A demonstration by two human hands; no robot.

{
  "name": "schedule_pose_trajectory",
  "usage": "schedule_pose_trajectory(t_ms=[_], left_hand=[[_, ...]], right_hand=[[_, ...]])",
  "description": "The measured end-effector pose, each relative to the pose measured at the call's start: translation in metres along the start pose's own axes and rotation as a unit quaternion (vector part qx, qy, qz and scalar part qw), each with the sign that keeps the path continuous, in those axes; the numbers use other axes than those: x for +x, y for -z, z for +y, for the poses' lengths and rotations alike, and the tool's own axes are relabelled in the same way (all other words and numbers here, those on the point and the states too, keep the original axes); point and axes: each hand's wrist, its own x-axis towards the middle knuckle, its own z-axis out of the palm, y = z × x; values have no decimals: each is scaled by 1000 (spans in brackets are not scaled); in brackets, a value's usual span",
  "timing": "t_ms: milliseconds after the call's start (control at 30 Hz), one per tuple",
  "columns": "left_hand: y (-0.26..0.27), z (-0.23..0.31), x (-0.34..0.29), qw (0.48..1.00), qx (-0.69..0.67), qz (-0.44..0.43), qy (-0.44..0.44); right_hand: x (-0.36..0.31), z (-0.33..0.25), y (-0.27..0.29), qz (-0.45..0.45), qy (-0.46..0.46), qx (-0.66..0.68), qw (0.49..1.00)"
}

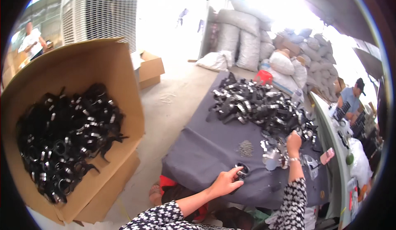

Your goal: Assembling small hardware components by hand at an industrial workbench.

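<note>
My left hand is closed on a black ring-shaped part, gripped between thumb and fingers above the near side of the cloth-covered table. My right hand is at the near right edge of a big heap of black and silver parts. Its fingers are curled together, and what they hold is too small to make out. Beside the right wrist lie loose shiny silver pieces. Between the two hands sits a small pile of tiny grey pieces.
A large cardboard box full of black parts stands at my left. On the table's right lies a pink phone. Stuffed white sacks and a red container are beyond the table. A person works at the far right.
</note>
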Motion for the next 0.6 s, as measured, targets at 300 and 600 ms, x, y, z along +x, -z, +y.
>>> schedule_pose_trajectory(t_ms=[300, 600], left_hand=[[-24, -15, 0, 996, -70, -5, -48], [-21, -19, 11, 998, -30, -39, -41]], right_hand=[[-120, -39, 98, 89, 129, 233, 960], [-189, -102, 157, 63, 261, 242, 932]])
